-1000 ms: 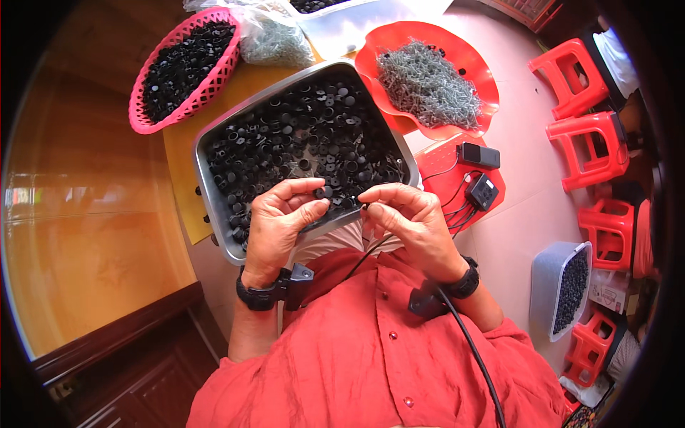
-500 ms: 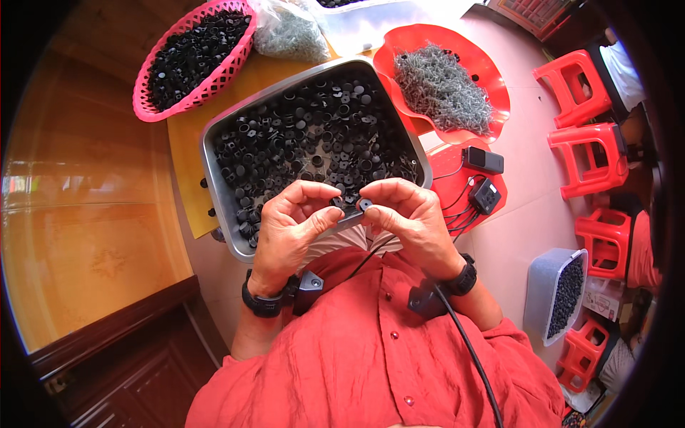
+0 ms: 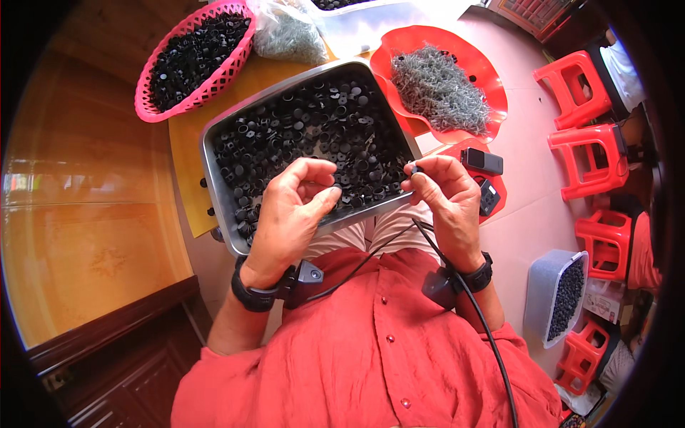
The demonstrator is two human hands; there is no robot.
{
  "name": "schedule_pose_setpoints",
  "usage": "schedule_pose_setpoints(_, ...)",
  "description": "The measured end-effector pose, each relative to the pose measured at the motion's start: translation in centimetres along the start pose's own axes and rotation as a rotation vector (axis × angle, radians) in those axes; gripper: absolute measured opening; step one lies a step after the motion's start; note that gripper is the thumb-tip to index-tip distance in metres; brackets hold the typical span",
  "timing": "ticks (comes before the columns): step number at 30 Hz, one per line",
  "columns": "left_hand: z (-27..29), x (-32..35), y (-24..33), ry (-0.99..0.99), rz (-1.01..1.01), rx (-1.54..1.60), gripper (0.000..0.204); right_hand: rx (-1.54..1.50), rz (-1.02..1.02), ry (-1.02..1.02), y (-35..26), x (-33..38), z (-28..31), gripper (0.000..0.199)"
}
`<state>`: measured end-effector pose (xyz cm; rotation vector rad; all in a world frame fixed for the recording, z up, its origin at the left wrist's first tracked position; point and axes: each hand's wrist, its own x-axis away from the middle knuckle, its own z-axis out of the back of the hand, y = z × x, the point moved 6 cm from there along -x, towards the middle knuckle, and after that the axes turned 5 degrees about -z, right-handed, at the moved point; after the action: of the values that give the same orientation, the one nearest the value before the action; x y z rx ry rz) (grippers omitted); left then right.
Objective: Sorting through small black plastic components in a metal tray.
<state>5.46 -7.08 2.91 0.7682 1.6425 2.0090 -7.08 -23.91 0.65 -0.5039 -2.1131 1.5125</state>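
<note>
A large metal-rimmed tray point(image 3: 227, 214) lies before me, filled with small black plastic rings, caps and discs point(image 3: 285, 135). Over its near left part is my left hand point(image 3: 289, 207), thumb and forefinger apart, with nothing seen between them. At the tray's right edge my right hand point(image 3: 453, 203) pinches a small dark round plastic piece point(image 3: 417, 170) between thumb and forefinger. The fingertips partly cover that piece.
A red scalloped bowl point(image 3: 496, 78) of thin metal pins stands behind right. A pink basket point(image 3: 146, 107) and a clear bag point(image 3: 289, 36) are behind left. Black devices point(image 3: 483, 160) rest on a red stool. A cable point(image 3: 478, 321) crosses my lap; red stools point(image 3: 589, 160) stand at right.
My hands have moved apart. The right one went right and up with the small piece, while the left one's fingers have opened and the part in them is gone.
</note>
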Motion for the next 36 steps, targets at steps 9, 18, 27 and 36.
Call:
schedule_pose_setpoints(9, -1.7, -4.9, -2.2, -0.317, 0.146, -0.280, 0.031, -0.030, -0.014, -0.045, 0.1, 0.9, 1.2, 0.015)
schedule_pose_setpoints(18, -2.3, -7.4, -2.3, -0.224, -0.043, -0.624, 0.015, -0.049, -0.025, -0.021, -0.1, 1.8, 2.7, 0.014)
schedule_pose_setpoints(27, -3.2, -7.4, 0.1, -0.354, 0.204, -0.021, 0.010, -0.050, -0.042, -0.050, -0.3, 2.1, 1.9, 0.015)
schedule_pose_setpoints(36, -1.2, -6.7, -0.8, -0.346, 0.133, -0.021, 0.016, 0.029, -0.052, -0.107, -0.6, 1.2, 0.5, 0.017)
